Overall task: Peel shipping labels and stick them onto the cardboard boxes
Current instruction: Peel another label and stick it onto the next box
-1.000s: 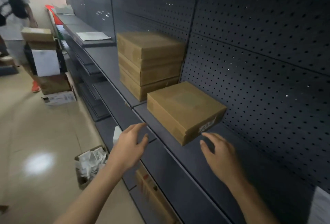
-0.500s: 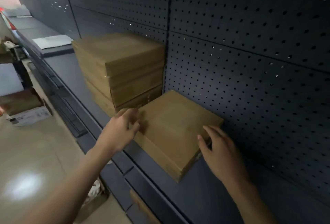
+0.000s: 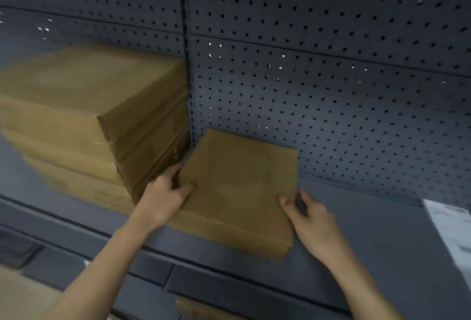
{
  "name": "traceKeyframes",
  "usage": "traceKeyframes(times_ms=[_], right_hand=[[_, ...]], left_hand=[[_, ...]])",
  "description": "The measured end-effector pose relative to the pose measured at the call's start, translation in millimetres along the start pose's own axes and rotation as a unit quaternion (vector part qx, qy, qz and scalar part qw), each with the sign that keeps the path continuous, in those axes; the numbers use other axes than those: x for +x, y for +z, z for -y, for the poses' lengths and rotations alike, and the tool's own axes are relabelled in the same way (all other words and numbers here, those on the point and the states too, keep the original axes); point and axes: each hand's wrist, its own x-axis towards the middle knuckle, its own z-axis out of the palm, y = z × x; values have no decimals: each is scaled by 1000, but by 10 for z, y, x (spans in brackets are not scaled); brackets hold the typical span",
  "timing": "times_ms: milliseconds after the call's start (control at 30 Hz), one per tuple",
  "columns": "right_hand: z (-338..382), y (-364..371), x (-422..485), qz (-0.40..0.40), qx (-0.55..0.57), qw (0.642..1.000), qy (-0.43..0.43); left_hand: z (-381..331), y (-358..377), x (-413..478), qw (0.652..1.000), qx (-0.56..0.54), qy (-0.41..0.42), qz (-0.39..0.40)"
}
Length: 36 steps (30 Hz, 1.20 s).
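A dark grey metal shelf [image 3: 369, 230] is seen, backed at 12 o'clock by a perforated pegboard panel [image 3: 331, 90] of the same colour, which is split by a vertical seam. A strip of pale floor [image 3: 17, 294] is shown at 8 o'clock, below the shelf's front edge

A flat cardboard box [image 3: 237, 187] is seen on the shelf at the centre, its far edge close to the pegboard and its near corner close to the shelf's front lip at 6 o'clock. At 9 o'clock of it a stack of cardboard boxes [image 3: 89, 105] is piled, blurred, just beside the box's left edge. Bare shelf is left at 3 o'clock of the box, as far as a white printed label sheet [image 3: 451, 230] that is cut off by the frame edge

The box's left edge is gripped by the left hand [image 3: 163, 200]: the thumb is laid on the top face and the fingers [image 3: 175, 169] are curled into the narrow gap beside the stack. Its right edge is gripped by the right hand [image 3: 316, 222], with the thumb on top and the fingers wrapped down the side

All the boxes are closed, so their contents are hidden. Part of a brown carton [image 3: 204, 310] is glimpsed on a lower tier at 6 o'clock, too blurred to be told further
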Motion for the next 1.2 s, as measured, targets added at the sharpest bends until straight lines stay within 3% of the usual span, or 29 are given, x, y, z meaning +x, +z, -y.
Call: traceKeyframes(times_ms=[200,400,767,1200], right_hand=[[-52,385,-181,-61,116,990,57],[9,465,-187,-133,163,974,86],[-318,-218,-382,-221,162,957,95],[-1228,-1321,-574,-186,184,963,70]], left_hand=[[205,-51,69,987,-138,-39,78],[132,4,6,987,-137,-42,70],[-427,613,-304,988,-132,55,62],[-1163,1742,-830,991,-122,40,33]])
